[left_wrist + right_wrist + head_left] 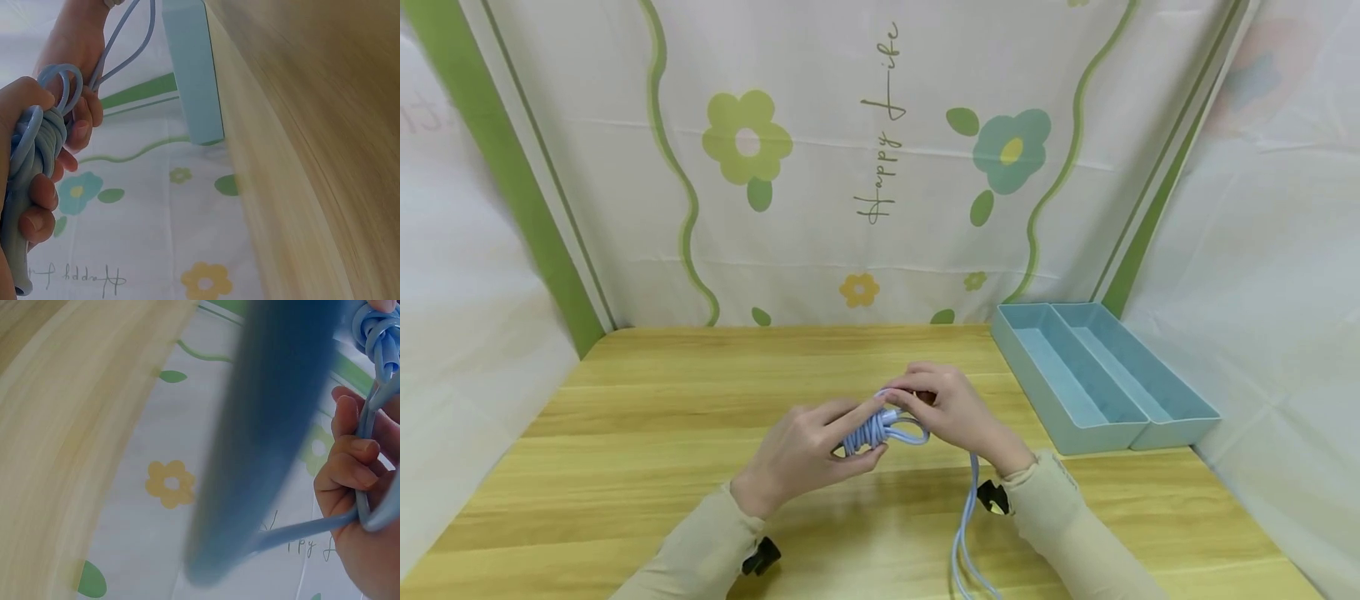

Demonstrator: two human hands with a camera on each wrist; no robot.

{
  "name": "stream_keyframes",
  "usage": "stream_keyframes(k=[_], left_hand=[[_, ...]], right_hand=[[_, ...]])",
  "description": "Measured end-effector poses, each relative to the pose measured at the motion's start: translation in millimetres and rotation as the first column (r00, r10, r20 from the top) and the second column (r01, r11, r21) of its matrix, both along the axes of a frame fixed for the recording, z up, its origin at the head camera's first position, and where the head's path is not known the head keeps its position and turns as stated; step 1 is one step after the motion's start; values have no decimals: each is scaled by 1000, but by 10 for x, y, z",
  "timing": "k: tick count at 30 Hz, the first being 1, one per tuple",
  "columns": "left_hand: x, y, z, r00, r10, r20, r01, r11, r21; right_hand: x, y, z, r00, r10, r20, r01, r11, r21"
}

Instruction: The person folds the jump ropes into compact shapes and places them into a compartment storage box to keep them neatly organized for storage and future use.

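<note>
A light blue jump rope (868, 432) is bunched between both hands above the table, its cord wound round a pale blue handle (15, 244). The left hand (801, 450) grips the wound bundle, thumb below and fingers above. At the bundle's right end, the right hand (958, 408) holds cord in curled fingers, beside a small loop. Two loose strands (964, 521) hang from under the right wrist and run out at the bottom edge. A wide, blurred blue length (262, 437) crosses the right wrist view close to the camera. A small brownish patch by the right fingers is unclear.
Two light blue rectangular trays (1067, 425) stand side by side at the table's right. The wood-grain table (647, 417) meets a flower-print fabric wall (820, 233) at the back. Fabric also hangs along both sides.
</note>
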State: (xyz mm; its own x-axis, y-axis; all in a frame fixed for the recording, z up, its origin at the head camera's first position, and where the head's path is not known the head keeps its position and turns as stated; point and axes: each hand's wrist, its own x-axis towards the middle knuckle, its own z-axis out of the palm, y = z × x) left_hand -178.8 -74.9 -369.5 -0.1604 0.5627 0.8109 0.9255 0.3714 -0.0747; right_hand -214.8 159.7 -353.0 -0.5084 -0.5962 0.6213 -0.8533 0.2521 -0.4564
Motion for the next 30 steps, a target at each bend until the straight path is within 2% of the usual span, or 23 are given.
stream_keyframes(k=[3, 9, 16, 30], left_hand=[[12, 11, -2, 1000, -17, -11, 17, 1000, 19], [20, 16, -1, 1000, -7, 2, 7, 1000, 23], [24, 12, -14, 1000, -13, 10, 12, 1000, 23], [8, -2, 9, 999, -13, -30, 15, 999, 51]], right_hand=[[-6, 9, -10, 1000, 1, 9, -1, 1000, -23], [-36, 27, -13, 1000, -24, 6, 24, 998, -50], [-32, 24, -2, 1000, -29, 3, 29, 1000, -10], [-48, 28, -33, 999, -2, 52, 1, 1000, 16]])
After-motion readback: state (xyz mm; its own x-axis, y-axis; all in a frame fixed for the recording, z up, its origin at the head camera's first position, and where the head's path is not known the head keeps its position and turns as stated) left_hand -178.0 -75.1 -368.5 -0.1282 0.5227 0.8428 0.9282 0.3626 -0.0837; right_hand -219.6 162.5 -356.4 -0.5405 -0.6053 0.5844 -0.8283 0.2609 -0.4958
